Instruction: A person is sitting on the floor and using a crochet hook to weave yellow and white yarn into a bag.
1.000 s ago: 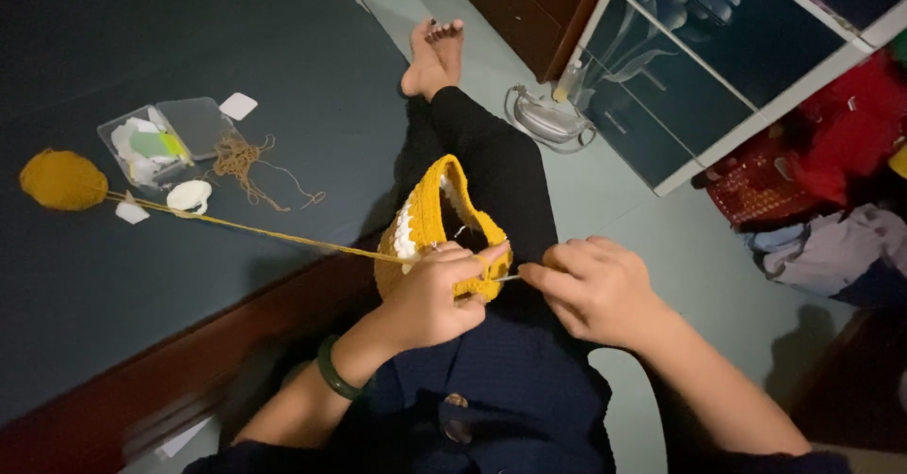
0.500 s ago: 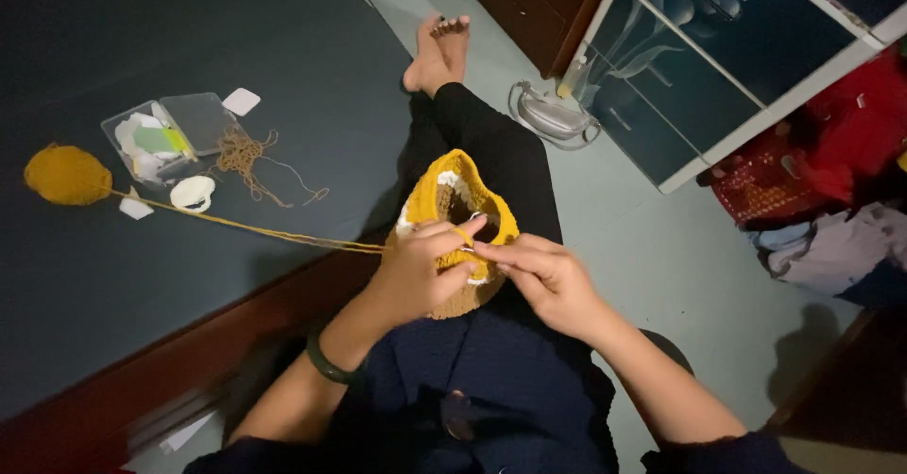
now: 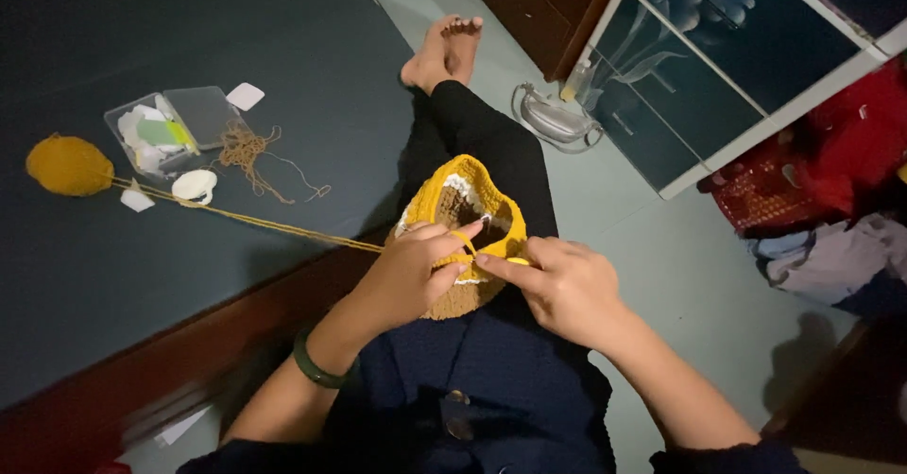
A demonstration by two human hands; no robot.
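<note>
On the dark mat [image 3: 189, 20] to my left lies a clear plastic box [image 3: 170, 129] with its lid open, a loose tangle of brown thread [image 3: 248, 153] just beside it, and a small white disc [image 3: 195, 186] nearby. A clear bag [image 3: 556, 120] rests on the floor near my feet [image 3: 444, 53]. A heap of red cloth [image 3: 831, 162] lies beyond the glass-fronted cabinet [image 3: 718, 68].

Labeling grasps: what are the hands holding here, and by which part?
Both hands, left hand and right hand, grip the yellow crocheted piece at its near rim. The yellow yarn strand runs to the left hand. Whether the right holds a hook cannot be told.
</note>
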